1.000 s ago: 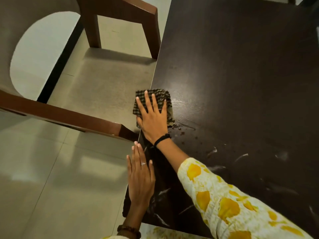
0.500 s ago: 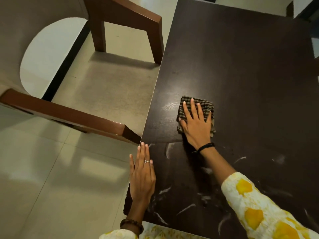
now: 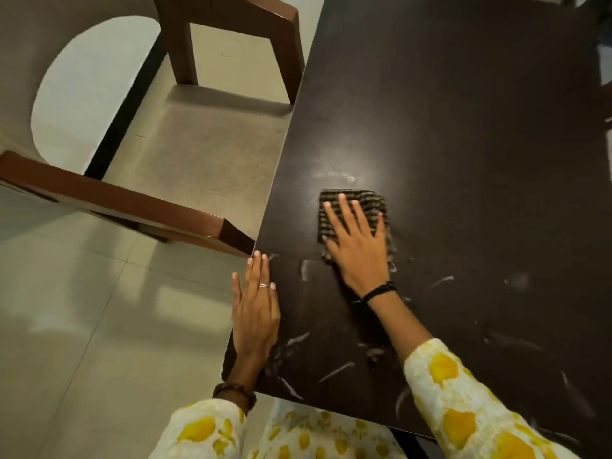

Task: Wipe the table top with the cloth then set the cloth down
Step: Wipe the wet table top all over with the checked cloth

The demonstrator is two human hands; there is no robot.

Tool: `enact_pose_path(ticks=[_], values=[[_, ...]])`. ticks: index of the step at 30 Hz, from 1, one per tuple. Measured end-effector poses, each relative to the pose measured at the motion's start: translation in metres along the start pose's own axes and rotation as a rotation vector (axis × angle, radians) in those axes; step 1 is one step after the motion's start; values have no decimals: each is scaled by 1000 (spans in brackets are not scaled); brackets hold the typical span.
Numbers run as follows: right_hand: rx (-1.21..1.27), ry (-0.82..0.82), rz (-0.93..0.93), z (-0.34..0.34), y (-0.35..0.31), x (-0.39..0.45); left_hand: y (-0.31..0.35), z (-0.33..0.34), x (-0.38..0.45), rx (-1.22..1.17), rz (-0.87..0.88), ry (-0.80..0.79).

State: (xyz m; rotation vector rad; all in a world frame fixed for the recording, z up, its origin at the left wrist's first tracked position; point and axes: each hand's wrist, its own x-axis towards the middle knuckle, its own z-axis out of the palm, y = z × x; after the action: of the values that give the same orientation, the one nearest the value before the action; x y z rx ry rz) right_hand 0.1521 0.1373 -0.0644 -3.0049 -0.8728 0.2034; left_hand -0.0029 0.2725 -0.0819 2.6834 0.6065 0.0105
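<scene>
A folded dark checked cloth (image 3: 368, 201) lies on the dark brown table top (image 3: 447, 111), a short way in from its left edge. My right hand (image 3: 359, 250) presses flat on the cloth with fingers spread, covering most of it. My left hand (image 3: 255, 309) rests flat and empty on the table's left edge, fingers together and pointing away from me. Whitish wet streaks (image 3: 334, 371) mark the table surface near me and to the right.
A wooden armchair with a beige seat (image 3: 205, 154) stands close against the table's left side, its near armrest (image 3: 132, 200) almost touching the edge. Pale tiled floor (image 3: 66, 326) lies to the left. Another dark chair part shows at the far right (image 3: 602, 77).
My right hand has slid the cloth rightward from the table's left edge onto the surface, and has barely moved over the last half second. My left hand stayed at the edge.
</scene>
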Motion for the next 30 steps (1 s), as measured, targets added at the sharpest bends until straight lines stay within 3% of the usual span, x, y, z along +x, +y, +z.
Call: enact_pose_path(ticks=[6,10,16,20,26,30], values=[[57,-68,346,-14,129,-45,2,-2,-2,-9,15,27],[117,-37,487,-17,115,-38,2,-5,-6,-69,36,55],[31,-39,101,-10,28,-31,43,1,-28,-110,78,74],[-4,-7,-61,-4,76,-59,102,22,-48,-65,171,-32],[14,-44,252,-2,213,-121,165,53,-65,144,305,-146],[43,-21,463,-4,226,-127,170,59,-66,211,277,-163]])
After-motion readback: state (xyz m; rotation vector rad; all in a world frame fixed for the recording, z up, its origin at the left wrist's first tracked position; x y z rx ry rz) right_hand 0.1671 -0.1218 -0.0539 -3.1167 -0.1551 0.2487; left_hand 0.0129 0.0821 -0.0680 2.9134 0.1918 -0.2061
